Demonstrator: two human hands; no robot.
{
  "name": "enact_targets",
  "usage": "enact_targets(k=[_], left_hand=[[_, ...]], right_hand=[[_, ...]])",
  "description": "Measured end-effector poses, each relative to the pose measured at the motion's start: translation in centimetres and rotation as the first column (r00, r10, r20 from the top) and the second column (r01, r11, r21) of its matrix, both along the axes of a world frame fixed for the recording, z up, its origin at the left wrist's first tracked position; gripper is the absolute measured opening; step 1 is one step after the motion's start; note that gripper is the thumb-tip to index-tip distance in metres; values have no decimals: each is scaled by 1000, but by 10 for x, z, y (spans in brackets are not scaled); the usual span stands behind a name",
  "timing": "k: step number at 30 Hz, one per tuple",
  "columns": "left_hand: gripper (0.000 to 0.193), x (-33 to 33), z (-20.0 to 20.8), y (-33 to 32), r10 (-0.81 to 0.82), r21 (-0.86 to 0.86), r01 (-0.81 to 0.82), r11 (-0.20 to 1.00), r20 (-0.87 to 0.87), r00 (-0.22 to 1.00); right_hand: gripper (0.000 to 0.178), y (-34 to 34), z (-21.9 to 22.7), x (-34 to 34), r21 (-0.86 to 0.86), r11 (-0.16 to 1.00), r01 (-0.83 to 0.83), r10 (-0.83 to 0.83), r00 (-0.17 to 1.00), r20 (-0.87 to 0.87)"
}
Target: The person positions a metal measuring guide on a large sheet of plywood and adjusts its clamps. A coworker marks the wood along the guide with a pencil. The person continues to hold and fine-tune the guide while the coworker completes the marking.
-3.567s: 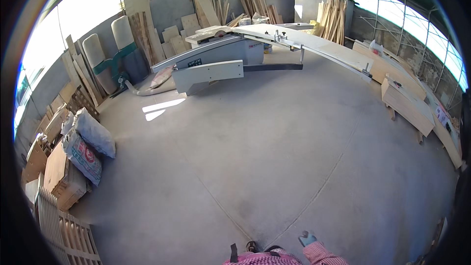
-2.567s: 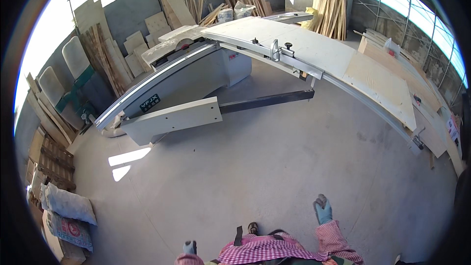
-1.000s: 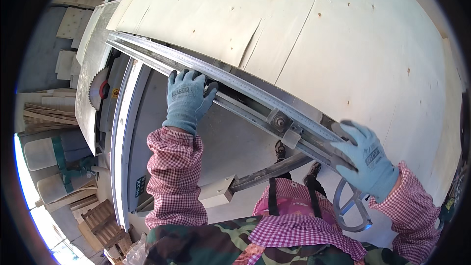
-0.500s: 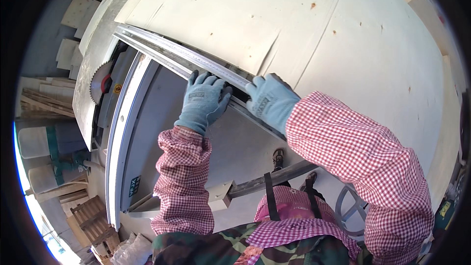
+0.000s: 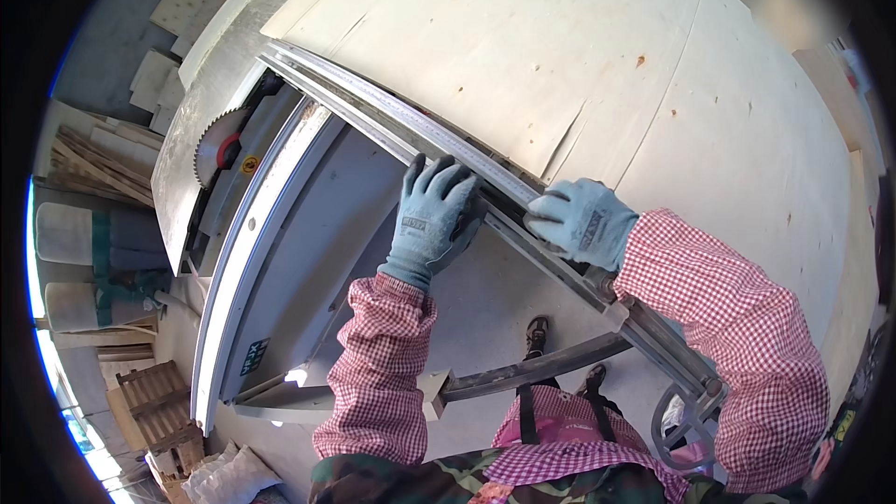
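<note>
Touching graduated fence rail with left hand and right hand, beside plywood sheet; cannot tell whether grasping or resting. Probably handling rail; needing steady two-handed contact next.

I have the left hand on my remote feed, blue-gloved, fingers over the metal rail; right hand, likewise gloved, at the same rail, grip unclear; pale wood panel beyond; toothed saw blade at left, well apart from both hands.
</note>
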State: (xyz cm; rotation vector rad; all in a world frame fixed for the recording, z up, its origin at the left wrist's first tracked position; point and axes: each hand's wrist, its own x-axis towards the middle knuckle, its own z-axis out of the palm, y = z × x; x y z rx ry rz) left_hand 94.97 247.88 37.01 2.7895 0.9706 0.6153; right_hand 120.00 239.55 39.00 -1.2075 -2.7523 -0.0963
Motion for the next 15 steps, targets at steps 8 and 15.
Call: enact_targets(k=[8,15], left_hand=[[72,12,-10,-5,-41,-131,49,990,59,997],[33,2,5,-2,56,-307,248,919,722,689]], right_hand=[[24,28,2,-26,-407,908,99,-388,568,-726],[37,19,141,4,-753,658,-23,-576,628,-523]])
